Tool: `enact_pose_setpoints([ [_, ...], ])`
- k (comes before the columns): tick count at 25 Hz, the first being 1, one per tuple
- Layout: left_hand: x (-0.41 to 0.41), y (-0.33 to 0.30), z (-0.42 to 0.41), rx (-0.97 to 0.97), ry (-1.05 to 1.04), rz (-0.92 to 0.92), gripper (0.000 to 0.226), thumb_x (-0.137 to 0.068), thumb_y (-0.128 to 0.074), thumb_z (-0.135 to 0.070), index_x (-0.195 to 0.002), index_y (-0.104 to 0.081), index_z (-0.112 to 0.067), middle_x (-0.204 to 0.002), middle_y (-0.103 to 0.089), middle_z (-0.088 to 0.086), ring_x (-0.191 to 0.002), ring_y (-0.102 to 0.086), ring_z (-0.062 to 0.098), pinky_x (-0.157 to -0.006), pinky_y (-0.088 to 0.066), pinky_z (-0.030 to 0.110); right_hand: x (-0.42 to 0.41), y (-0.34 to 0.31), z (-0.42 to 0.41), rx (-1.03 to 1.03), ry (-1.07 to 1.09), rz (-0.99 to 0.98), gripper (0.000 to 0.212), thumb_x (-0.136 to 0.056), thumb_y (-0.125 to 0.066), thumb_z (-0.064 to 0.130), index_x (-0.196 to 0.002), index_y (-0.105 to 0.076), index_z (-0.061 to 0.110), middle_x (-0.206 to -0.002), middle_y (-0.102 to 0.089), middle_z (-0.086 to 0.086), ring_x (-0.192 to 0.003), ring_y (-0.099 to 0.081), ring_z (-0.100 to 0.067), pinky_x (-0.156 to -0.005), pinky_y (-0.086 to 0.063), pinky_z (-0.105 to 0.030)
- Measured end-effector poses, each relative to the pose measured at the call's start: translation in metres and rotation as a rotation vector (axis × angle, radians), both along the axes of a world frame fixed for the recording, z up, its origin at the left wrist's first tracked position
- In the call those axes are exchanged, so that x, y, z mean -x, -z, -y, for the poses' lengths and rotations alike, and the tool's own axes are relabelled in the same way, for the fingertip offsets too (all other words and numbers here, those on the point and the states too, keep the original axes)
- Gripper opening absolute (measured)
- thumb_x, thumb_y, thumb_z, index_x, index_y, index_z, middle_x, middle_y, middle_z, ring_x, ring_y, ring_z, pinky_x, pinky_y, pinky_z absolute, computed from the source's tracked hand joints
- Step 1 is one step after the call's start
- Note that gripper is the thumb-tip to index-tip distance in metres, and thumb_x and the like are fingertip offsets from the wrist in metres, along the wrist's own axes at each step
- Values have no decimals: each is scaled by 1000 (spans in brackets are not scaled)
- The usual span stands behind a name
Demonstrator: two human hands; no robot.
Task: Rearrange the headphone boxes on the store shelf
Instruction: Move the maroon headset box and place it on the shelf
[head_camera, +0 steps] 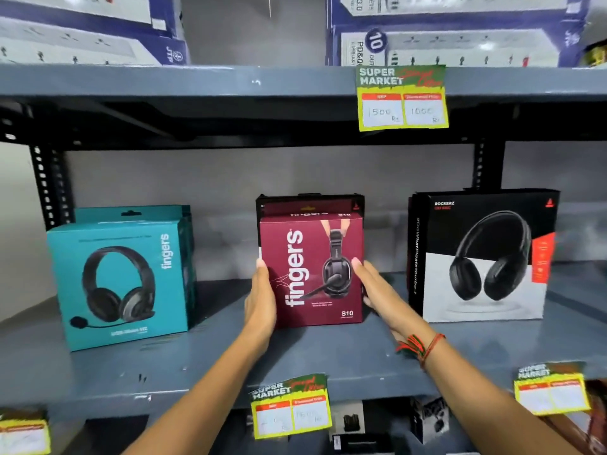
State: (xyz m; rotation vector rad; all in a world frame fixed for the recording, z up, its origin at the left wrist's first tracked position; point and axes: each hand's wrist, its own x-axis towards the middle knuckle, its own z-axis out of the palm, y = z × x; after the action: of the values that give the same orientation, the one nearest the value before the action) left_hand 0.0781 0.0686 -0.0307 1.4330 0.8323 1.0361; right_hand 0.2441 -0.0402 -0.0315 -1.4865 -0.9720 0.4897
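Grey metal store shelf (203, 362) holds three headphone boxes. At its centre stands the maroon cardboard headphone box (312, 270), the left hand (261, 300) and right hand (377, 290) pressed flat against its two sides, between the teal box (121, 280) at left and the black-and-white box (483, 257) at right.

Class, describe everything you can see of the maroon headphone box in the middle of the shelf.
The maroon box looks like printed cardboard, marked "fingers" and "S10", with a pictured black headset and microphone. It stands upright on the grey shelf, front facing out, ahead of other boxes. The left hand presses its left edge, the right hand its right edge.
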Motion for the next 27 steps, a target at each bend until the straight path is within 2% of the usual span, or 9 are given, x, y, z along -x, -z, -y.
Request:
enact_pose_setpoints([
  [3,7,-21,13,-69,-98,-104,100,-74,-10,-92,-148,-48,-36,-152,-52,8,-142,-44,33,-119,-29,55,1,-16,18,-47,74,71,93,-64,-46,94,-143,-46,46,-150,-51,16,-136,-48,-8,-116,-34,-42],
  [7,20,-59,36,-332,-165,-268,89,-90,-4,-76,-112,-69,-18,-121,-67,15,-123,-55,39,-111,-36,55,10,-56,58,-129,165,149,27,-93,-44,63,-89,-66,47,-105,-68,17,-95,-62,2,-87,-54,-35],
  [9,23,-65,43,-371,-157,-291,90,-87,-1,-78,-89,-68,-18,-104,-70,12,-113,-59,38,-107,-40,56,14,-66,68,-126,189,179,26,-93,-43,62,-83,-63,49,-99,-67,17,-92,-61,1,-84,-56,-34],
  [13,40,-59,43,-378,-228,-294,93,-89,-2,-75,-110,-70,-15,-119,-68,17,-115,-58,38,-107,-40,52,27,-62,57,-116,160,200,43,-87,-43,70,-92,-71,37,-106,-73,-11,-105,-67,-27,-92,-57,-48],
  [15,60,-52,43,-391,-286,-258,84,-93,-7,-71,-98,-70,-15,-109,-68,15,-109,-57,36,-97,-38,45,36,-55,44,-121,93,205,63,-81,-44,74,-105,-66,20,-113,-69,-20,-111,-64,-36,-95,-54,-55],
  [18,102,-30,36,-365,-357,-201,78,-93,-12,-71,-69,-57,-12,-81,-67,7,-88,-60,28,-88,-40,44,61,-40,11,-103,-47,231,59,-76,-43,80,-110,-65,37,-114,-74,3,-113,-67,-22,-102,-50,-53],
  [21,145,-7,22,-294,-469,-195,78,-93,-12,-71,-93,-67,-16,-99,-67,10,-109,-56,33,-100,-40,48,98,-25,-25,-45,-173,255,52,-75,-41,82,-114,-58,52,-122,-69,18,-119,-62,-9,-106,-46,-47],
  [24,175,-2,11,-207,-542,-178,77,-97,-16,-65,-129,-65,-16,-123,-65,21,-109,-50,29,-97,-36,43,130,-14,-50,-13,-252,265,56,-76,-41,82,-117,-56,47,-125,-66,17,-118,-61,-8,-105,-48,-46],
  [27,197,0,-2,-156,-527,-140,73,-97,-17,-66,-134,-62,-21,-123,-63,17,-106,-49,27,-95,-37,42,155,-9,-68,3,-285,268,59,-79,-42,77,-123,-53,40,-129,-64,13,-119,-60,-10,-105,-48,-45],
])
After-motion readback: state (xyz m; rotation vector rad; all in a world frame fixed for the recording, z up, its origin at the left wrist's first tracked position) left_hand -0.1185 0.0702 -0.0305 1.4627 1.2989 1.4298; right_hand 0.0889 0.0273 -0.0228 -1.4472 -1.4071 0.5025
